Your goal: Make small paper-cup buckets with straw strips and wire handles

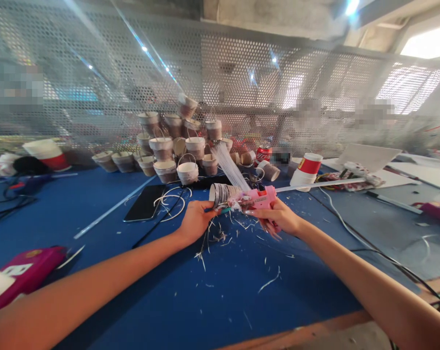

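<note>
My left hand point(196, 221) is closed on a small paper-wrapped cup point(222, 193), tilted on its side with its opening to the left. In my right hand point(281, 216) is a pink hot glue gun point(262, 197), fingers wrapped round its grip. The gun's nozzle end, covered in whitish glue clumps, is at the cup; whether it touches cannot be made out. A long clear glue stick point(322, 183) runs out of the gun's back to the right. Behind the cup stands a bundle of pale strands point(230, 167).
Several small handled buckets point(160, 148) are stacked at the back against a perforated metal screen point(242, 68). A phone point(142, 203), white cord loops point(171, 201), a red can point(263, 154) and stacked paper cups point(307, 171) lie around. Cables cross the right side; scraps litter the blue tabletop point(220, 301).
</note>
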A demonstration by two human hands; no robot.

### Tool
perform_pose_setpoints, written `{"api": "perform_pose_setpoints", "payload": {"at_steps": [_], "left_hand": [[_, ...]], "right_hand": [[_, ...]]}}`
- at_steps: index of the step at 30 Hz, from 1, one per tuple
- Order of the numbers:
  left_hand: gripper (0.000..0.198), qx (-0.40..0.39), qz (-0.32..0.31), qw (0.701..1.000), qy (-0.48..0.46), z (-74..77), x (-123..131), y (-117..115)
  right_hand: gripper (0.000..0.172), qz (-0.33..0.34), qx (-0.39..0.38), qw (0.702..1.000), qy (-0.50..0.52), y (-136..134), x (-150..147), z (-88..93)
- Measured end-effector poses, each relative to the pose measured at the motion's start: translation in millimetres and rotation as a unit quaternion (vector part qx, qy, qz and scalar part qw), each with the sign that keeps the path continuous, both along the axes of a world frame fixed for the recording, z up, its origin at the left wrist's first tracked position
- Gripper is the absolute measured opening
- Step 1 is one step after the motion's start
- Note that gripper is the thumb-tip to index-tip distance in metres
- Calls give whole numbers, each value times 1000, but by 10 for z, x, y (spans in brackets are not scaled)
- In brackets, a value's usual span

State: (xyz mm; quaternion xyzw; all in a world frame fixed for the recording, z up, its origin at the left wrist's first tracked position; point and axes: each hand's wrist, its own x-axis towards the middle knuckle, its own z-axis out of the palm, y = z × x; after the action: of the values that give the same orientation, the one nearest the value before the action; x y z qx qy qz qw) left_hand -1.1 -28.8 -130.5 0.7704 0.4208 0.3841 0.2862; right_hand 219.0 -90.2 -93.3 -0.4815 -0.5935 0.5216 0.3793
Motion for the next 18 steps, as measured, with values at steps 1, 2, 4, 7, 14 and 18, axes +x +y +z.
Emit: {"api": "perform_pose_setpoints", "payload": {"at_steps": [1,2,4,7,14,18], "left_hand": [[30,1,1,1000,2,0,0,0],[30,1,3,1000,4,1,1,0],[30,1,7,1000,6,5,4,-1],[28,1,8,1000,4,11,13,-3],[25,-13,5,1000,-3,13,22,-3],[25,-12,13,1000,2,36,25,-17]], "right_hand": [[23,2,0,1000,5,-2,-5,1],[24,3,0,1000,8,-3,-8,0],[25,0,2,1000,8,-5,-9,-6],[25,-4,7,1000,-5,-3,0,-21],[29,3,13,1000,-14,11,12,-38],[35,-15,9,1000,-25,12,12,-41]]}}
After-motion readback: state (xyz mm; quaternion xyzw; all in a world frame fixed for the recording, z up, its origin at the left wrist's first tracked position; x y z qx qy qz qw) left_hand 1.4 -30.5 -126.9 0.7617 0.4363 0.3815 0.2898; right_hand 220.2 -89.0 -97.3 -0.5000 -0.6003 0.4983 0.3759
